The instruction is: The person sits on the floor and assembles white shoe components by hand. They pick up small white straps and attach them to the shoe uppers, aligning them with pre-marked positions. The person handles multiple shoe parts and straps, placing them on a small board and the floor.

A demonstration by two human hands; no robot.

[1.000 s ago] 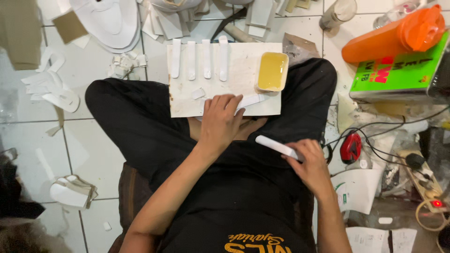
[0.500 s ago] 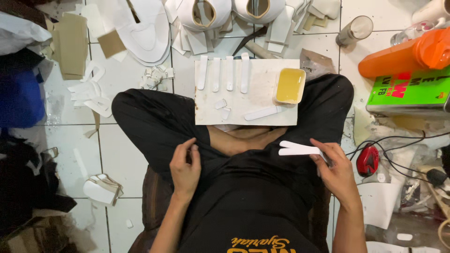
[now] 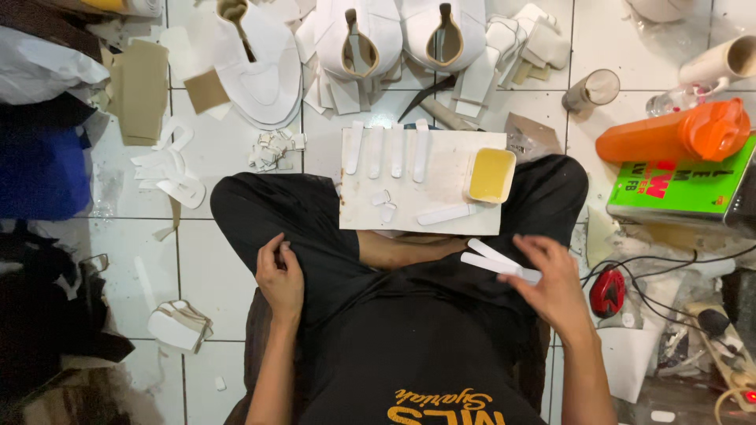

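Note:
I sit cross-legged in black trousers with a white board (image 3: 441, 169) across my knees. Several white strips (image 3: 376, 151) lie along its far edge, one more strip (image 3: 446, 214) near its front edge, and a small tub of yellow glue (image 3: 490, 175) sits at its right corner. My right hand (image 3: 553, 287) holds two white strips (image 3: 492, 260) over my right thigh, fingers curled around their ends. My left hand (image 3: 281, 277) rests on my left thigh, pinching the black trouser cloth.
White shoe uppers (image 3: 358, 43) and cut pieces lie on the tiled floor beyond the board. An orange bottle (image 3: 669, 135) lies on a green box (image 3: 677, 189) at right, near a red object (image 3: 607, 293) and cables. Dark bags and cardboard are at left.
My left hand left the board and dropped to my left thigh. My right hand now holds two strips instead of one. The view shifted, showing more floor on the left.

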